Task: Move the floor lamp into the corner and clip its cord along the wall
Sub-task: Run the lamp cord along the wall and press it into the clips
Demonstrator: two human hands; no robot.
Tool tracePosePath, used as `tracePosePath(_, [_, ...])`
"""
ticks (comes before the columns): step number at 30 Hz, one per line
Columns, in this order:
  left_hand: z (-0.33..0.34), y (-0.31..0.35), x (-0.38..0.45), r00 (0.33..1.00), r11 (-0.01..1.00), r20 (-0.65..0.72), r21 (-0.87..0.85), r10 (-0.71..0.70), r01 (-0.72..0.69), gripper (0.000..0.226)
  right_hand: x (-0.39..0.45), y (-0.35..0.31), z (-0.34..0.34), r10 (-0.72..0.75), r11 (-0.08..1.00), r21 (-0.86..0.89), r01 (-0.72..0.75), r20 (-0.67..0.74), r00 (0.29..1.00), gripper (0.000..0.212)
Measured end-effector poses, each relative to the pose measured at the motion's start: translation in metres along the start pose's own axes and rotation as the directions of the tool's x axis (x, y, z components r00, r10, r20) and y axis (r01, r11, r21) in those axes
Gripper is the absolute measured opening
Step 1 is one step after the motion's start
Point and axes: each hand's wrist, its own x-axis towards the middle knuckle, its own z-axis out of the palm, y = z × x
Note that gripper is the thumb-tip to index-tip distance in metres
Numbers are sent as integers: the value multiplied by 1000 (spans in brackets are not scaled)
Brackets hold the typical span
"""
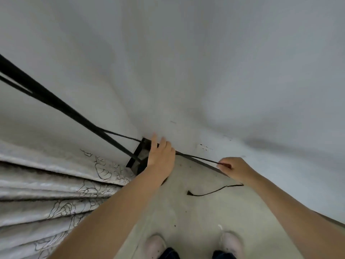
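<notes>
Shoes: pale pair (193,244) on the beige floor (196,212).
Curtain: grey pleated fabric with outlined flowers (56,187), far left.
Lamp: thin black floor lamp pole (56,103) leaning up-left; its square black base (139,156) sits in the corner.
Left hand (161,157): fingers loosely open, pressed at the wall over the base; grip unclear.
Cord: thin black cable (197,157) running along the wall foot; loose end (209,192) on the floor.
Right hand (232,170): fingertips pinched shut on the cord.

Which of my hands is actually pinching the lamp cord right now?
The right hand pinches the cord by the wall; the left hand rests open over the lamp base.

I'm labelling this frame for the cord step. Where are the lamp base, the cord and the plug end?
lamp base (137,156), head view, dark frame in the corner.
cord (201,159), head view, taut stretch between the hands.
plug end (189,192), head view, loose tip on the floor.
</notes>
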Motion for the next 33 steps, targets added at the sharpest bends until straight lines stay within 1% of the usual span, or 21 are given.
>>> tracePosePath(3, [39,0,31,985,987,-131,-105,109,-123,32,43,-16,22,-133,991,-34,130,-121,984,27])
tracePosePath(4, [52,-1,42,971,974,-202,-156,129,-162,28,59,-18,29,-173,985,-45,168,-165,971,26])
tracePosePath(5, [62,-3,51,947,963,-286,-175,147,-203,24,75,-18,36,-212,977,-60,204,-205,956,26])
tracePosePath(6, [70,-5,61,901,958,-399,-148,168,-244,19,91,-18,44,-242,970,-79,230,-239,940,25])
tracePosePath(7, [79,-8,71,842,958,-510,-108,176,-266,10,106,-17,51,-265,964,-91,249,-272,925,24])
tracePosePath(8, [88,-12,82,792,963,-579,-44,194,-267,3,121,-15,58,-294,956,-92,280,-304,906,23])
tracePosePath(10, [107,-20,106,727,978,-659,74,195,-195,11,150,-9,73,-358,932,-87,351,-363,860,20])
tracePosePath(12, [130,-28,129,680,983,-710,114,182,-144,21,175,0,85,-402,912,-97,399,-407,820,19])
tracePosePath(13, [148,-28,140,638,984,-750,124,175,-125,28,189,9,96,-446,891,-132,433,-429,785,20])
tracePosePath(14, [159,-31,148,628,988,-764,96,149,-117,34,200,14,99,-477,877,-176,448,-437,762,20])
tracePosePath(15, [156,-35,150,646,992,-755,51,116,-118,37,202,15,94,-475,879,-191,437,-431,767,20])
tracePosePath(16, [162,-37,153,633,994,-770,15,82,-111,38,206,17,95,-486,873,-200,445,-425,764,20])
tracePosePath(18, [177,-40,161,597,996,-802,-41,13,-78,39,213,27,99,-530,845,-220,487,-459,713,20])
tracePosePath(19, [182,-44,166,597,997,-802,-52,-5,-62,39,216,29,100,-549,833,-244,496,-471,691,19])
tracePosePath(22, [190,-52,176,569,996,-821,-79,-41,-41,38,219,28,98,-621,784,-372,497,-478,621,18])
tracePosePath(24, [191,-53,183,541,994,-839,-103,-63,-44,35,217,18,91,-660,750,-471,466,-475,582,20])
tracePosePath(26, [188,-50,191,512,986,-853,-154,-103,-58,24,216,7,85,-674,730,-546,410,-481,560,21])
tracePosePath(27, [185,-48,194,523,981,-844,-180,-117,-70,19,217,1,83,-678,722,-581,375,-486,551,22])
tracePosePath(29, [182,-47,202,564,979,-817,-194,-121,-70,19,218,-9,78,-684,700,-648,300,-487,544,23])
tracePosePath(30, [182,-48,206,556,981,-824,-177,-106,-75,19,218,-12,76,-685,686,-678,265,-480,548,23])
tracePosePath(33, [181,-48,209,432,984,-900,-119,-52,-130,11,214,-20,72,-698,645,-741,185,-474,537,24])
